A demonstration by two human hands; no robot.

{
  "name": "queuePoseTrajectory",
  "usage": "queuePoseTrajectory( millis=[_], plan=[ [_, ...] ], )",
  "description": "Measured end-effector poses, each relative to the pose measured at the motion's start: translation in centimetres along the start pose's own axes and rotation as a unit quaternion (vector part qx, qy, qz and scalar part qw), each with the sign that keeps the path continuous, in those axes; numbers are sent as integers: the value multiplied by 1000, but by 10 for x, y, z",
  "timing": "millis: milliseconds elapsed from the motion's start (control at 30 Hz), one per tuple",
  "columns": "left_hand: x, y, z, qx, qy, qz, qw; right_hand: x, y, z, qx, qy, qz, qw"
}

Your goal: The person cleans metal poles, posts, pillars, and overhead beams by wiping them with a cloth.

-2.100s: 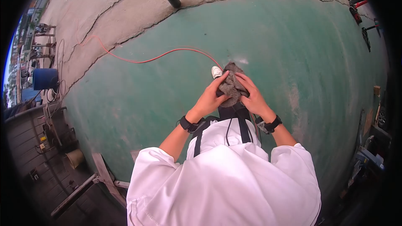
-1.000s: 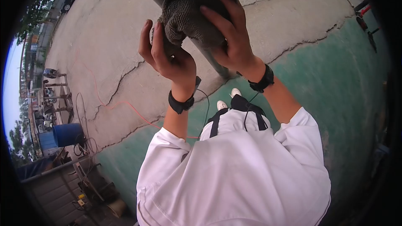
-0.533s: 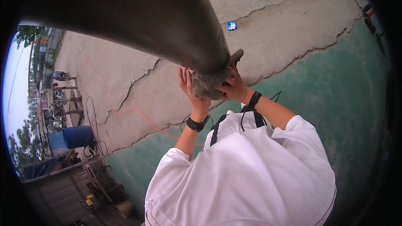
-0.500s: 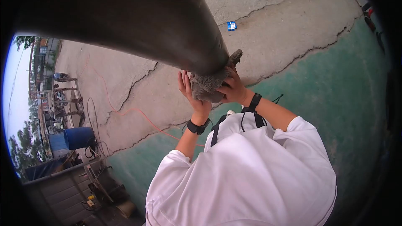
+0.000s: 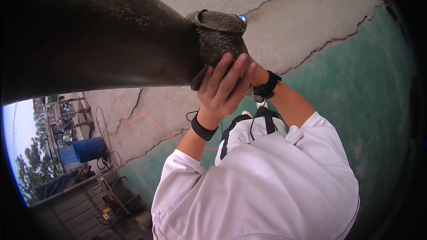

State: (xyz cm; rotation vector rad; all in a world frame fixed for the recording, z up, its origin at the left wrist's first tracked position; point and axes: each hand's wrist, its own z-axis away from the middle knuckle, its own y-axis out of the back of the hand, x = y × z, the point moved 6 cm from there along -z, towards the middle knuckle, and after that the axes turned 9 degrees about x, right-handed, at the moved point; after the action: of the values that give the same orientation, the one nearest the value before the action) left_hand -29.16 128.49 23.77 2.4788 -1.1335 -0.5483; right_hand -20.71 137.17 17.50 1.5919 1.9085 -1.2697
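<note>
A large dark pipe, scuffed along its top, reaches in from the upper left. Bunched against its near end is a thick grey cloth with a ribbed, folded edge on top. My left hand lies against the lower part of the cloth, its fingers stretched up and slightly apart. Behind the cloth and my left fingers, my right hand is at the far side of the cloth. Its fingers are hidden there, and only part of the hand and its wrist show. Dark bands circle both wrists.
Cracked concrete borders a green floor. An orange hose crosses the ground on the left. Farther left are a blue barrel, dark cables and a dark ribbed metal surface. A blue packet peeks out behind the cloth.
The pipe's end appears farther left and higher in view. The cloth and both hands have shifted up, and the left hand has moved from beside the cloth to in front of it, fingers extended.
</note>
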Motion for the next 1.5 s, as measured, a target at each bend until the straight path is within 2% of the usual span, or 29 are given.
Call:
queuePoseTrajectory(
  millis=[100,167,233,300,333,400,467,533,600,700,867,933,1067,1167,1200,1267,1300,1333,1400,1500],
  plan=[
    [8,-36,20,-115,26,74,990,53,35,44,-14,-142,8,990],
    [14,-52,46,-165,47,124,977,84,57,76,-20,-198,11,980],
    [20,-60,75,-196,63,160,965,90,68,97,-6,-216,26,976],
    [24,-48,93,-191,63,193,960,82,70,109,18,-211,50,976],
    [24,-39,100,-189,61,203,959,52,63,105,31,-212,131,968],
    [20,-25,118,-163,81,227,957,37,52,107,31,-210,77,974],
    [17,1,114,-94,56,218,970,14,37,98,20,-204,43,978],
    [9,21,106,-20,23,196,980,-21,14,75,-4,-112,99,989],
    [0,35,81,60,-8,160,985,-56,-13,47,3,25,107,994],
    [-12,48,23,138,-33,128,981,-78,-36,8,-8,148,142,979],
    [-26,41,-17,118,-83,166,976,-11,-10,26,-12,-121,255,959],
    [-28,34,-4,130,-106,194,967,6,2,41,-2,-170,276,946],
    [-35,26,31,16,-147,264,953,29,22,93,42,-170,264,949],
    [-40,19,74,16,-152,297,942,46,31,125,79,-126,326,934],
    [-41,18,89,24,-143,300,943,37,21,131,84,-71,379,919],
    [-45,18,115,27,-116,308,944,25,12,147,190,-87,288,935],
    [-49,17,125,28,-107,313,943,23,10,152,289,-156,141,934],
    [-55,18,132,52,-76,318,944,22,4,157,381,-218,-11,899],
    [-65,20,142,102,-19,328,939,12,-28,153,267,-105,212,934],
    [-74,24,148,200,114,341,911,-18,-76,133,211,71,334,916]
  ],
)
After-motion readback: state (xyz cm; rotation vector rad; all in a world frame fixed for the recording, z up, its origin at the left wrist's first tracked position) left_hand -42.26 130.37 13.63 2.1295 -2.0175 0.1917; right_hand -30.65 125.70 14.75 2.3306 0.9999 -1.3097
